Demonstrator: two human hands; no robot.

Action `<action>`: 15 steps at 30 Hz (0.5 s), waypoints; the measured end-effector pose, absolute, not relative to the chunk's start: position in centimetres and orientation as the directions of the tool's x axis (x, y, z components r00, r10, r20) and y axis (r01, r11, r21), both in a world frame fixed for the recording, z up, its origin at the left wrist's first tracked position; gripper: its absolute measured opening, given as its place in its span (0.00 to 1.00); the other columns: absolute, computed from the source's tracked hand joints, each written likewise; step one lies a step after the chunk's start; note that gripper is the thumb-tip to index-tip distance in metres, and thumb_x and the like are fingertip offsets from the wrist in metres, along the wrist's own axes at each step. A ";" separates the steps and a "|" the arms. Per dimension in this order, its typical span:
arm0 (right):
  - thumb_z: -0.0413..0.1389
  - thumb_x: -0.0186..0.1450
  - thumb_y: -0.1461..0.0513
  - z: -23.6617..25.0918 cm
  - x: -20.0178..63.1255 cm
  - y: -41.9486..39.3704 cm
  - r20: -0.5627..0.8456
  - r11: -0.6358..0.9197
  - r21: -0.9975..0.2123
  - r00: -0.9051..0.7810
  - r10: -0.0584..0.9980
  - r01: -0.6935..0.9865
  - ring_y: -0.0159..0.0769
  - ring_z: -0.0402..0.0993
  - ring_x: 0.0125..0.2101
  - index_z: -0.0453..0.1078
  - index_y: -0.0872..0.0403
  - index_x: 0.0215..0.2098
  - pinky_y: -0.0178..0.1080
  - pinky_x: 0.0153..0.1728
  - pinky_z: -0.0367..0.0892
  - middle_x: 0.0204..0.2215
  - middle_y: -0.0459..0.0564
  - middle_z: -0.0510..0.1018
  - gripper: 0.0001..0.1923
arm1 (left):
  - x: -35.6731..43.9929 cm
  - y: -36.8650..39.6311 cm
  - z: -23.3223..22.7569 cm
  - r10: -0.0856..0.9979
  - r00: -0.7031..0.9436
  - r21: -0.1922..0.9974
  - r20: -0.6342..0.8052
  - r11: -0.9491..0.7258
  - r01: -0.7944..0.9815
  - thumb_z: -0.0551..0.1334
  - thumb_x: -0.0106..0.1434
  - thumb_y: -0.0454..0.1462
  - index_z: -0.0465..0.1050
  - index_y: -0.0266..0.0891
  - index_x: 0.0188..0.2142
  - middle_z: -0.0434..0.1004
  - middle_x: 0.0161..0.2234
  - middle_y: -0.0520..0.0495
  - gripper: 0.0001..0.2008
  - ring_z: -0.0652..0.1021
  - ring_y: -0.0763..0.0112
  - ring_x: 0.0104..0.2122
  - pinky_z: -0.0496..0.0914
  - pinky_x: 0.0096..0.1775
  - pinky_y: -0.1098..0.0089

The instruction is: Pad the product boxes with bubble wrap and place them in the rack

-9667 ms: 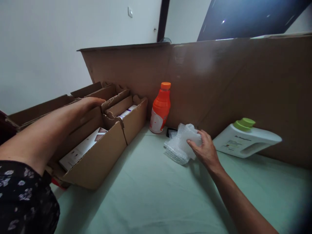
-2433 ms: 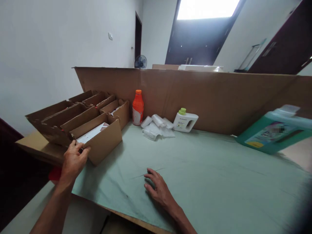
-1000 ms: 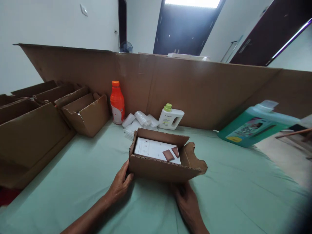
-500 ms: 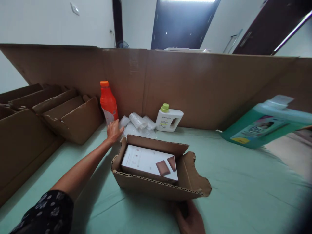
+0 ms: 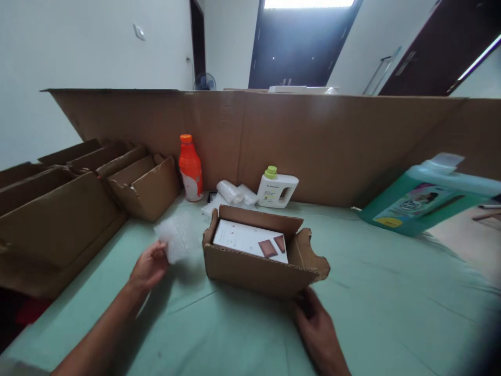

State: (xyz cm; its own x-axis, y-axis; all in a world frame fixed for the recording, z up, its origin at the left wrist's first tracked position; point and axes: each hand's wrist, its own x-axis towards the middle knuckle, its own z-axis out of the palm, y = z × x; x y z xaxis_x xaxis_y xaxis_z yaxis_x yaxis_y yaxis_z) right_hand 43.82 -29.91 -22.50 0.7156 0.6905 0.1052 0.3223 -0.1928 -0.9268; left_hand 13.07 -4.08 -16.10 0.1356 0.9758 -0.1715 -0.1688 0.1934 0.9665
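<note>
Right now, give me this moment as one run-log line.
left hand: holds bubble wrap piece | right hand: steadies open cardboard box | inside: white product box | surface: green table

Left hand back from the bottle, now with bubble wrap

Pulled back from beside the orange bottle [image 5: 190, 168]; left hand [image 5: 147, 266] now pinching a bubble wrap sheet [image 5: 175, 241] just left of the open box [image 5: 263, 270].

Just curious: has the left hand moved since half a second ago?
Yes. The left hand has come back from the orange bottle toward the person, holding bubble wrap.
</note>
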 end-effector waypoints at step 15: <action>0.60 0.65 0.51 -18.9 29.7 -31.9 0.202 -0.056 -0.924 0.608 0.768 0.378 0.41 0.79 0.34 0.77 0.54 0.43 0.38 0.37 0.74 0.35 0.52 0.84 0.16 | 16.6 -21.0 -20.6 0.663 0.698 0.717 -0.269 0.622 -0.315 0.71 0.58 0.43 0.74 0.40 0.54 0.78 0.53 0.41 0.25 0.76 0.57 0.53 0.66 0.55 0.61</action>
